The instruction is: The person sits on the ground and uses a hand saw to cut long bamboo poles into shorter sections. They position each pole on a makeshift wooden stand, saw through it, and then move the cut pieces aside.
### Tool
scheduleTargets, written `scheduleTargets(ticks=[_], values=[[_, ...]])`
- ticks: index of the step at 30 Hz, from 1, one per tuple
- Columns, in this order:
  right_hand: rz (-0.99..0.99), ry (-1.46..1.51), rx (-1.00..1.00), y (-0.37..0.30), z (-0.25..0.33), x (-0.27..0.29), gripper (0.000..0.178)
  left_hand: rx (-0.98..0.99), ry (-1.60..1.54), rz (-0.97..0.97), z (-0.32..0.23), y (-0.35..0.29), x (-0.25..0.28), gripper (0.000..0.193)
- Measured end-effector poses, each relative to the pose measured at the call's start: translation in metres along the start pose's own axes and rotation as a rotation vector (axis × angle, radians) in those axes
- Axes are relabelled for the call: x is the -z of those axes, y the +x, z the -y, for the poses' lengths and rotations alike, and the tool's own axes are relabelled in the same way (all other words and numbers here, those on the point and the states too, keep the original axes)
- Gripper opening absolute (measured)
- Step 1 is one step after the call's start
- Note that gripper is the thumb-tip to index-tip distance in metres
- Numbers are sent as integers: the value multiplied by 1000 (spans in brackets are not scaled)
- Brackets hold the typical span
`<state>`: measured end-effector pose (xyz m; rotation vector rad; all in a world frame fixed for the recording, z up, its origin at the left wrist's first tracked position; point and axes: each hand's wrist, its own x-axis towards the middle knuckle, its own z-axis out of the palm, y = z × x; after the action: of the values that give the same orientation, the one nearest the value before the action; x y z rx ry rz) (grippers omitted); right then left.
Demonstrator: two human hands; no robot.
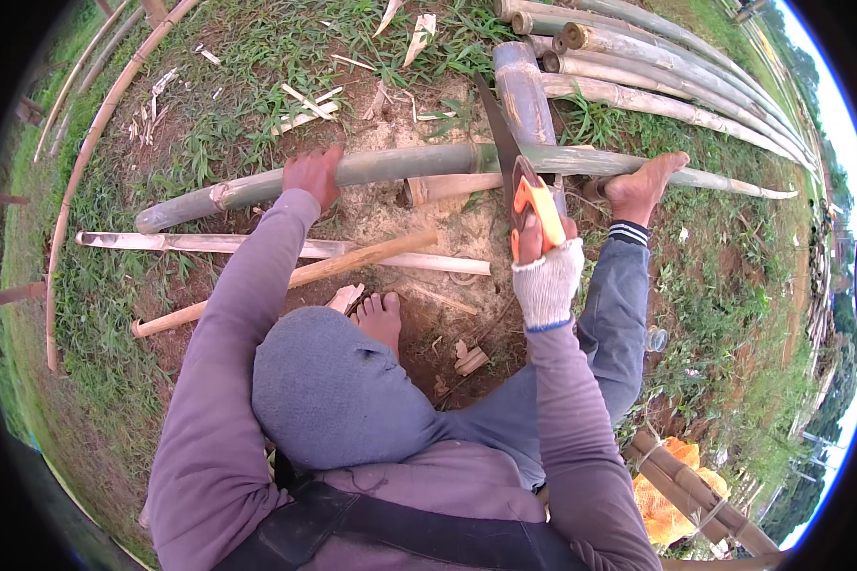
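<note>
A long green bamboo pole (400, 164) lies across bare soil, resting on a short thick bamboo piece (526, 90). My left hand (312, 176) is bare and presses down on the pole left of the middle. My right hand (546, 271), in a white knit glove, grips the orange handle of a hand saw (533, 205). The dark saw blade (498, 128) crosses the pole just right of the middle. A bare foot (643, 186) is planted on the pole to the right of the blade. The other bare foot (381, 319) stands on the soil below.
A stack of long bamboo poles (657, 57) runs off to the upper right. Split bamboo slats (257, 245) and a wooden stick (295, 276) lie on the ground near me, with chips scattered about. An orange net bag (667, 504) and tied bamboo pieces (695, 490) sit lower right.
</note>
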<state>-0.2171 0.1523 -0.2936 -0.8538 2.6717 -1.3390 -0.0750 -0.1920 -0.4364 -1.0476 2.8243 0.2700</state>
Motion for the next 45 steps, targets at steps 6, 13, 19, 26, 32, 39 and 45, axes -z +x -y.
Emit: scheduleTargets(ticks=[6,13,19,26,32,39,45], values=[[53,43,132,4,-11,-19,27,126,47,32,33,-11,12,52],[102,269,-160,-87,-31,34,36,104,49,53,26,-14,7,52],[-28,52,22,47,6,-40,22,67,-4,121,4,2,14,50],[27,-62,202,-116,-14,62,30,78,7,28,18,-7,6,48],[-85,-30,164,22,-18,-29,25,67,15,24,9,6,2,49],[61,22,158,-53,-8,22,22,109,41,26,36,-13,3,55],[11,111,140,-68,-51,14,21,74,29,20,20,-8,3,56]])
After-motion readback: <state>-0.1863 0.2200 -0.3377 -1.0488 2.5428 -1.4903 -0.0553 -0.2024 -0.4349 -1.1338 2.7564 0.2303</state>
